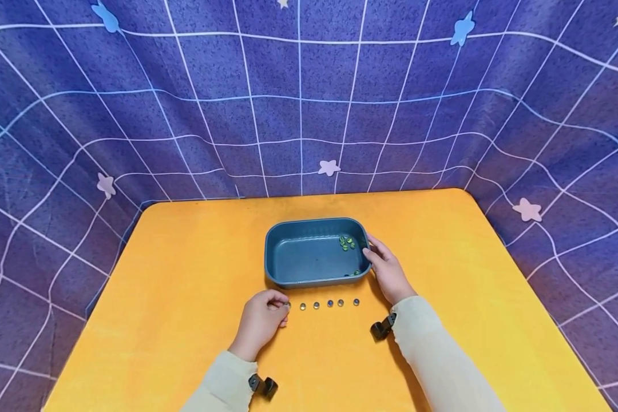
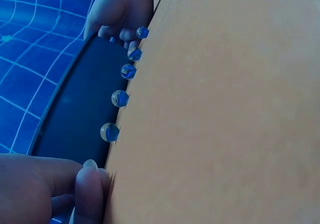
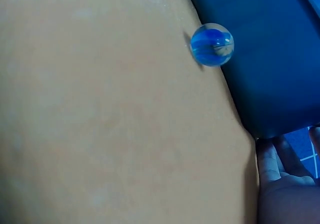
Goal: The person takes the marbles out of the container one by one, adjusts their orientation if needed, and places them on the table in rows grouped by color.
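Observation:
My left hand (image 1: 260,320) pinches what looks like a glass marble (image 1: 287,305) between thumb and fingertips, low at the left end of a row; in the left wrist view the fingers hide it. Several clear marbles with blue swirls (image 2: 119,98) continue that row to the right on the table, in front of a dark blue-green plastic basin (image 1: 316,283). With the thumb over the rim and fingers outside, my right hand (image 1: 388,274) grips the basin's right end. Inside the basin, several green marbles (image 1: 347,244) lie toward the right side.
The table (image 1: 201,252) has a yellow-orange cover. Behind it and at both sides hangs a purple-blue cloth (image 1: 268,120) with grid lines and stars. Small black wrist cameras (image 1: 264,387) sit at both sleeves.

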A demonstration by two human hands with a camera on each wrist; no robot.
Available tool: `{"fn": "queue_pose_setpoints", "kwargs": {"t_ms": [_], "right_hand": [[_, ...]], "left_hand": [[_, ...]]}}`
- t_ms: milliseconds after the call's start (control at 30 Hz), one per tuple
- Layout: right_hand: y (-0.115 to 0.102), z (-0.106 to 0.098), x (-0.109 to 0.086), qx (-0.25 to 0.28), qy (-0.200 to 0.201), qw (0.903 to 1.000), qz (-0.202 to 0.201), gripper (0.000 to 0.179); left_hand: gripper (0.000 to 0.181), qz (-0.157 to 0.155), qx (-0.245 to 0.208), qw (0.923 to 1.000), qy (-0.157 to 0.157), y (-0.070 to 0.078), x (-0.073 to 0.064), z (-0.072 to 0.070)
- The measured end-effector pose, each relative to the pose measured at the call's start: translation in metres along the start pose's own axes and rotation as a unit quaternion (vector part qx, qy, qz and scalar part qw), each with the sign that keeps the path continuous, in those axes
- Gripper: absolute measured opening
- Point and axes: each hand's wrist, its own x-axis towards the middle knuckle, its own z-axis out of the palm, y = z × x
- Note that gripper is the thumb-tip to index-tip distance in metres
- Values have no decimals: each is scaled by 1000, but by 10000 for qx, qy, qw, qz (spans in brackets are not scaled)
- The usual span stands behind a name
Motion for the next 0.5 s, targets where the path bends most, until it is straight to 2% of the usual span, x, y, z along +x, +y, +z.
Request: {"fn": "queue_pose_setpoints", "kwargs": {"t_ms": [500], "right_hand": [[-2, 2, -2, 115, 17, 9999, -27, 51]], "left_hand": [[9, -1, 28, 10000, -78, 1, -2, -1]]}}
